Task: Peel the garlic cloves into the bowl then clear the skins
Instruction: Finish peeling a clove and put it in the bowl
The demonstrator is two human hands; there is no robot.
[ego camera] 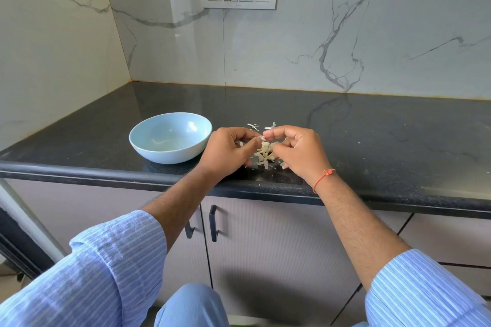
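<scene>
Curling over a pile of garlic skins on the desk, left hand and right hand pinch skins (fingertips nearly meeting); bowl sits just left.

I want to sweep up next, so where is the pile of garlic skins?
In the head view, the garlic skins lie on the black countertop near its front edge, between both hands, right of the light blue bowl.

Glossy blue bowl; papery garlic skins; polished speckled black counter.
</scene>
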